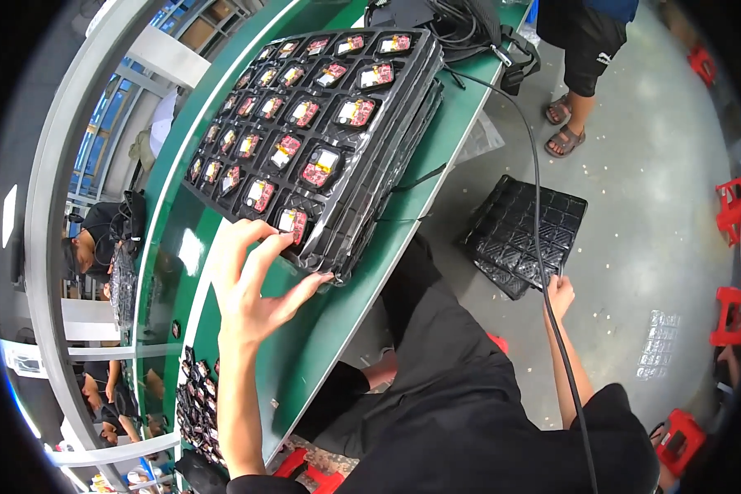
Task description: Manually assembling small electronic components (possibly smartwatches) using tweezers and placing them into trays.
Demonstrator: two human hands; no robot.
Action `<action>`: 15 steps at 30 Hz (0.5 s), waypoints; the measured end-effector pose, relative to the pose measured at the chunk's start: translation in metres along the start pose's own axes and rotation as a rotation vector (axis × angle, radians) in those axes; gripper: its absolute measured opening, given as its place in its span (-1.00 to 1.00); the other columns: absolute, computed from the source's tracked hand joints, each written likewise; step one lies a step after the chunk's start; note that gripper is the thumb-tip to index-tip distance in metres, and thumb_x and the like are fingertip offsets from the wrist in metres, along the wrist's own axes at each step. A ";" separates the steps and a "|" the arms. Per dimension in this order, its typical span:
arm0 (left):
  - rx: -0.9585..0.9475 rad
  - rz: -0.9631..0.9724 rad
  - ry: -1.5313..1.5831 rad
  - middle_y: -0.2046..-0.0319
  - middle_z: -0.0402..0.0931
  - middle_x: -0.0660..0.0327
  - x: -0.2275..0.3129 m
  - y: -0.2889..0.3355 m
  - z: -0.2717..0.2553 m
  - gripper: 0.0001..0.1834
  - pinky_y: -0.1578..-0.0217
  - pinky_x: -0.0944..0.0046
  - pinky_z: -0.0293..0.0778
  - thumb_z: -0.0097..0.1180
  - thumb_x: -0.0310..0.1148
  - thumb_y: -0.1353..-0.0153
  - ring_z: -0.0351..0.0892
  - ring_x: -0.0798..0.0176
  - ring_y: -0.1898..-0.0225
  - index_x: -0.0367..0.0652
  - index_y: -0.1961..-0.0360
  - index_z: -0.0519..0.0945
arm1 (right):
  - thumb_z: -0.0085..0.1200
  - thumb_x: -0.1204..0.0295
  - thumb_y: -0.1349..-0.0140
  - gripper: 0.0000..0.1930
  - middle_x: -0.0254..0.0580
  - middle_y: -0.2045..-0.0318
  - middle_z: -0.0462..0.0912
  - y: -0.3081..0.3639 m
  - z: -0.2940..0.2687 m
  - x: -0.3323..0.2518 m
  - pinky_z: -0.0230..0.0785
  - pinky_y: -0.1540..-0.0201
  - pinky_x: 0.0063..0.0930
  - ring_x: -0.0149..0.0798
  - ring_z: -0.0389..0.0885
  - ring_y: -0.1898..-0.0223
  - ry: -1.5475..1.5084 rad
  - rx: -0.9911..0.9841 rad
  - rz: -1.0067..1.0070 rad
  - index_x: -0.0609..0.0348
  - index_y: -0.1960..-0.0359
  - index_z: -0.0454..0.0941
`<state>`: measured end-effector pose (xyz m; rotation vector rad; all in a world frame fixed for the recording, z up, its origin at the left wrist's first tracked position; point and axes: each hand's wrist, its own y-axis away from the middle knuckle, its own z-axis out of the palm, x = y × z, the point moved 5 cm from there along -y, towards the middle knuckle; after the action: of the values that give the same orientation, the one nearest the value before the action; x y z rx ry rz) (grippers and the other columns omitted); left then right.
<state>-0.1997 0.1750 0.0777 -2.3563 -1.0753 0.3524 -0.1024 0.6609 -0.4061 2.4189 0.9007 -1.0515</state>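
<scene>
My left hand reaches over the near corner of a stack of black plastic trays on the green table. Its fingers and thumb are spread, the fingertips at a small part in the corner pocket and the thumb at the tray's edge. Each pocket of the top tray holds a similar part with a red circuit board, a silver block and yellow tape. Low on my right, my right hand is closed on the edge of an empty black tray near the floor. Its fingers are partly hidden.
A black cable hangs across my right side. A black bag lies at the table's far end, where a person stands. Many small parts are heaped at lower left. Red stools line the right.
</scene>
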 end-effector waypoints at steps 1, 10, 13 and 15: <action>0.012 -0.004 0.003 -0.03 0.65 0.05 0.000 0.002 0.002 -0.24 -0.12 -0.08 0.55 0.82 -0.14 0.16 0.62 -0.08 -0.09 -0.23 -0.06 0.72 | 0.17 0.34 -0.49 -0.69 0.16 0.48 0.72 -0.005 -0.020 -0.008 0.49 0.27 0.05 0.07 0.66 0.49 0.004 0.008 -0.010 0.45 0.28 0.57; 0.117 -0.003 0.072 -0.01 0.71 0.10 -0.007 0.010 -0.001 -0.37 -0.10 -0.06 0.63 0.77 -0.19 0.07 0.71 -0.05 -0.06 -0.12 -0.04 0.79 | 0.24 0.46 -0.60 -0.63 -0.20 0.02 0.82 -0.042 -0.280 -0.201 0.53 -0.20 -0.42 -0.36 0.72 0.00 -0.190 0.212 -0.416 0.41 -0.33 0.67; 0.081 -0.075 0.138 -0.15 0.70 0.07 -0.004 0.013 -0.009 -0.36 -0.19 -0.02 0.66 0.68 -0.24 -0.07 0.74 -0.05 -0.13 -0.07 -0.21 0.78 | 0.28 0.48 -0.57 -0.62 -0.23 -0.02 0.78 -0.019 -0.360 -0.299 0.50 -0.23 -0.44 -0.37 0.69 -0.04 -0.234 0.309 -0.588 0.39 -0.33 0.68; 0.168 -0.151 0.292 -0.23 0.66 0.01 -0.009 0.021 -0.015 -0.37 -0.22 -0.03 0.67 0.62 -0.31 -0.11 0.73 -0.06 -0.18 -0.09 -0.25 0.75 | 0.26 0.47 -0.58 -0.63 -0.12 -0.16 0.79 -0.004 -0.412 -0.336 0.45 -0.36 -0.39 -0.31 0.69 -0.18 -0.317 0.397 -0.756 0.40 -0.31 0.69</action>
<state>-0.1861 0.1513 0.0789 -2.0849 -1.0316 0.0382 -0.0653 0.7468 0.1166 2.0977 1.6686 -1.9698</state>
